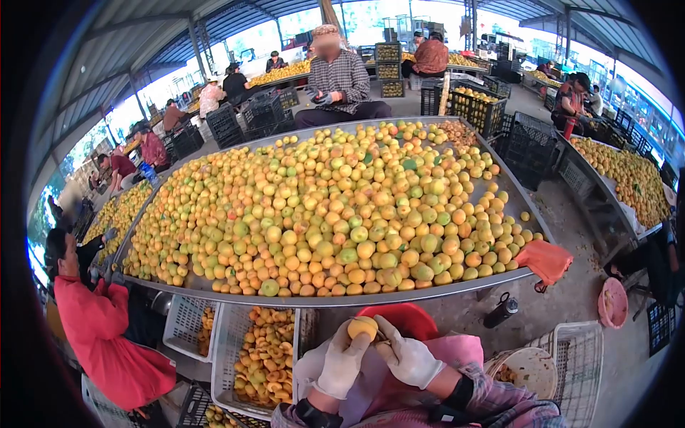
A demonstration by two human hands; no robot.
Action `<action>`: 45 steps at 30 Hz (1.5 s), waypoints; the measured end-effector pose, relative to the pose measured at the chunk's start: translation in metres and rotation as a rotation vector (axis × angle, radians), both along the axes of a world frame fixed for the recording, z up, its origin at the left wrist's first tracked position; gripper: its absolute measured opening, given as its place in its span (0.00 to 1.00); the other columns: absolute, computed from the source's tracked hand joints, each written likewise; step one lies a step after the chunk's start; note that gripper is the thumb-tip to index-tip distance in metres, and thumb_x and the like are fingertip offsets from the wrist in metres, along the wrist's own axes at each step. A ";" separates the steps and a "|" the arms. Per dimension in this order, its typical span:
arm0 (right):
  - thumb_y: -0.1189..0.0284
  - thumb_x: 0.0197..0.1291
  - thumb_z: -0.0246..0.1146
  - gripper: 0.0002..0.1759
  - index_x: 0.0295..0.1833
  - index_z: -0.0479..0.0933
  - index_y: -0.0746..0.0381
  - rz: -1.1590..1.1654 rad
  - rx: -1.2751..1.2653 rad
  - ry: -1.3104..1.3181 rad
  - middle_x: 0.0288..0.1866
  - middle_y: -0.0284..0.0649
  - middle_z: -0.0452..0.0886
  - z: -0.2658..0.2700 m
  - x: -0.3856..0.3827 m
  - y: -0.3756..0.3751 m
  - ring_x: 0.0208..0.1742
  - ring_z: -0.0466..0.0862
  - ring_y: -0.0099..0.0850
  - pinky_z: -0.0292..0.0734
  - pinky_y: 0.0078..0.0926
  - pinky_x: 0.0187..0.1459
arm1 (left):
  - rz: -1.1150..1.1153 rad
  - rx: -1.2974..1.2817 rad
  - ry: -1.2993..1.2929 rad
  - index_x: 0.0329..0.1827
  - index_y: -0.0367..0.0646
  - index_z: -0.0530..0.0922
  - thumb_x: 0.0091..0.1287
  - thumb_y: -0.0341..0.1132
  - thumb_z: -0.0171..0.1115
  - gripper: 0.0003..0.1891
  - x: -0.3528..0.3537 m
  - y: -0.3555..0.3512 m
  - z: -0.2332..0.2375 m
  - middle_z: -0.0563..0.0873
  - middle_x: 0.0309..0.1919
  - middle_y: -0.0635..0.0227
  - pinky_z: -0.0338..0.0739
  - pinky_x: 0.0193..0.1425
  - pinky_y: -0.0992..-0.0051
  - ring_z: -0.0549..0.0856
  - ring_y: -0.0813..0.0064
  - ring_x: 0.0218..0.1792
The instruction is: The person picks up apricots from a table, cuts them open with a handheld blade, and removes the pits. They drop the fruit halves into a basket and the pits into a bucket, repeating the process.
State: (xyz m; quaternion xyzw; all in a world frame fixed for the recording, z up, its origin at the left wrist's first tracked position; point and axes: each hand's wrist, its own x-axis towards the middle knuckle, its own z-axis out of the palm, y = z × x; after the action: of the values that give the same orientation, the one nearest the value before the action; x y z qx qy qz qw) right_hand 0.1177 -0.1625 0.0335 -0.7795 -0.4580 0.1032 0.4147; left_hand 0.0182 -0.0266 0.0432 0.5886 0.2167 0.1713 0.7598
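In a pale glove, my left hand (341,365) is closed around a yellow-orange apricot (362,328), held up between thumb and fingers above my lap. My right hand (414,362), gloved too, is beside it with thumb and fingers pinched together close to the fruit's lower right. Whether those fingers hold a small tool or a piece of fruit is hidden. Just beyond both hands is the metal edge of a large sorting table (342,298), heaped with whole apricots (314,214). A red basin (412,318) lies partly hidden behind my right hand.
Left of my lap stand white crates (222,357) with halved apricots (262,357). On my right are a white bucket (535,367), a crate (581,378) and a dark bottle (501,311). An orange bag (546,261) hangs over the table corner. Co-workers sit left and opposite.
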 end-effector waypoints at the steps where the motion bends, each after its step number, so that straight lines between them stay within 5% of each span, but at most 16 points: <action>1: 0.61 0.71 0.55 0.37 0.78 0.50 0.64 0.033 0.025 0.007 0.28 0.52 0.83 0.000 0.002 -0.001 0.28 0.84 0.49 0.79 0.45 0.30 | 0.020 0.383 -0.015 0.57 0.37 0.74 0.72 0.43 0.62 0.20 0.002 0.001 0.000 0.83 0.41 0.66 0.78 0.47 0.74 0.82 0.73 0.42; 6: 0.62 0.71 0.55 0.36 0.78 0.51 0.64 0.080 0.140 0.029 0.28 0.50 0.83 -0.002 0.003 -0.001 0.28 0.84 0.48 0.79 0.44 0.29 | -0.053 0.368 -0.027 0.58 0.38 0.74 0.71 0.45 0.63 0.22 0.007 -0.001 0.003 0.84 0.42 0.66 0.78 0.48 0.75 0.83 0.74 0.43; 8: 0.63 0.71 0.56 0.36 0.78 0.51 0.64 0.010 0.106 -0.002 0.28 0.50 0.83 -0.007 -0.001 0.003 0.28 0.84 0.48 0.78 0.42 0.28 | -0.018 -0.316 -0.142 0.62 0.37 0.72 0.74 0.46 0.59 0.23 0.005 -0.012 0.006 0.79 0.50 0.68 0.71 0.58 0.78 0.77 0.77 0.52; 13: 0.64 0.70 0.57 0.37 0.77 0.52 0.64 0.024 0.123 -0.008 0.27 0.50 0.82 -0.003 -0.002 0.001 0.26 0.84 0.47 0.78 0.41 0.27 | 0.029 -0.236 -0.140 0.62 0.37 0.72 0.75 0.44 0.58 0.22 0.003 -0.016 0.008 0.79 0.50 0.69 0.72 0.57 0.77 0.78 0.76 0.52; 15: 0.64 0.70 0.56 0.36 0.77 0.52 0.63 0.089 0.088 -0.016 0.29 0.51 0.83 0.005 0.002 -0.002 0.29 0.84 0.49 0.79 0.43 0.30 | 0.098 0.218 -0.094 0.60 0.38 0.72 0.72 0.45 0.62 0.22 0.004 -0.012 0.002 0.83 0.45 0.69 0.79 0.49 0.72 0.83 0.74 0.44; 18: 0.64 0.70 0.54 0.34 0.77 0.51 0.60 0.172 0.074 0.094 0.37 0.56 0.84 -0.008 0.012 -0.001 0.37 0.84 0.54 0.80 0.50 0.38 | 0.023 0.573 0.029 0.58 0.36 0.72 0.70 0.41 0.64 0.21 0.001 -0.001 0.011 0.84 0.45 0.65 0.79 0.51 0.70 0.83 0.73 0.45; 20: 0.63 0.70 0.54 0.35 0.77 0.51 0.60 0.183 0.115 0.094 0.39 0.56 0.84 -0.019 0.010 0.003 0.38 0.84 0.54 0.80 0.50 0.38 | 0.006 0.580 0.061 0.59 0.35 0.72 0.69 0.39 0.65 0.22 -0.001 0.004 0.003 0.84 0.47 0.63 0.78 0.52 0.72 0.81 0.74 0.48; 23: 0.63 0.70 0.55 0.34 0.77 0.52 0.59 0.125 0.125 0.088 0.43 0.56 0.84 -0.005 0.003 0.005 0.39 0.84 0.55 0.80 0.49 0.39 | -0.015 -0.141 -0.207 0.63 0.37 0.73 0.71 0.48 0.64 0.27 0.002 -0.006 -0.010 0.81 0.51 0.68 0.73 0.57 0.77 0.78 0.79 0.53; 27: 0.63 0.70 0.55 0.33 0.76 0.54 0.59 0.024 0.110 0.082 0.46 0.55 0.83 0.004 -0.006 0.007 0.39 0.84 0.56 0.81 0.48 0.39 | 0.136 -0.473 -0.075 0.66 0.38 0.72 0.73 0.50 0.60 0.28 -0.001 -0.021 0.012 0.80 0.51 0.69 0.71 0.61 0.77 0.77 0.78 0.56; 31: 0.64 0.71 0.54 0.31 0.75 0.57 0.60 0.120 0.088 0.063 0.45 0.52 0.84 0.010 0.002 0.002 0.39 0.84 0.56 0.82 0.48 0.40 | 0.093 -0.246 -0.088 0.65 0.38 0.72 0.74 0.46 0.60 0.24 -0.003 -0.015 0.022 0.81 0.51 0.69 0.72 0.62 0.76 0.78 0.76 0.55; 33: 0.63 0.71 0.54 0.30 0.74 0.58 0.61 0.131 0.044 0.064 0.46 0.53 0.84 0.009 0.005 -0.006 0.42 0.85 0.55 0.82 0.46 0.42 | 0.019 0.302 -0.152 0.62 0.41 0.72 0.73 0.42 0.61 0.20 -0.003 -0.004 0.014 0.81 0.48 0.70 0.76 0.51 0.78 0.79 0.80 0.47; 34: 0.62 0.72 0.53 0.29 0.73 0.59 0.62 0.141 0.000 0.058 0.48 0.53 0.84 0.009 0.005 -0.004 0.44 0.86 0.54 0.83 0.44 0.44 | -0.002 0.455 -0.065 0.60 0.39 0.72 0.70 0.35 0.63 0.19 -0.007 0.001 0.017 0.82 0.50 0.66 0.75 0.58 0.74 0.80 0.75 0.52; 37: 0.56 0.75 0.49 0.31 0.73 0.59 0.66 0.202 0.234 0.132 0.54 0.56 0.83 0.011 -0.001 0.004 0.56 0.84 0.48 0.80 0.35 0.54 | -0.071 0.364 0.018 0.63 0.38 0.71 0.70 0.37 0.63 0.21 -0.011 0.008 0.029 0.82 0.52 0.64 0.74 0.60 0.73 0.80 0.73 0.54; 42: 0.62 0.74 0.52 0.29 0.74 0.59 0.64 0.163 0.196 0.130 0.52 0.53 0.84 0.010 -0.007 0.014 0.51 0.87 0.47 0.82 0.32 0.49 | 0.018 -0.154 -0.216 0.65 0.37 0.71 0.73 0.41 0.61 0.23 -0.012 -0.005 0.013 0.81 0.53 0.67 0.72 0.63 0.74 0.79 0.76 0.56; 45: 0.71 0.69 0.56 0.30 0.75 0.59 0.61 0.122 0.186 0.047 0.49 0.52 0.85 0.012 -0.011 0.017 0.45 0.87 0.48 0.85 0.40 0.44 | 0.092 -0.064 -0.189 0.62 0.38 0.74 0.75 0.42 0.59 0.20 -0.015 -0.006 -0.005 0.82 0.52 0.69 0.73 0.62 0.75 0.79 0.78 0.54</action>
State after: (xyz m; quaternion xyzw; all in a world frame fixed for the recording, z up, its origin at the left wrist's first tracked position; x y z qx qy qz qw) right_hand 0.1068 -0.1459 0.0452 -0.7058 -0.5024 0.1036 0.4886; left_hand 0.0032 -0.0326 0.0386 0.5348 0.1762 0.2535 0.7866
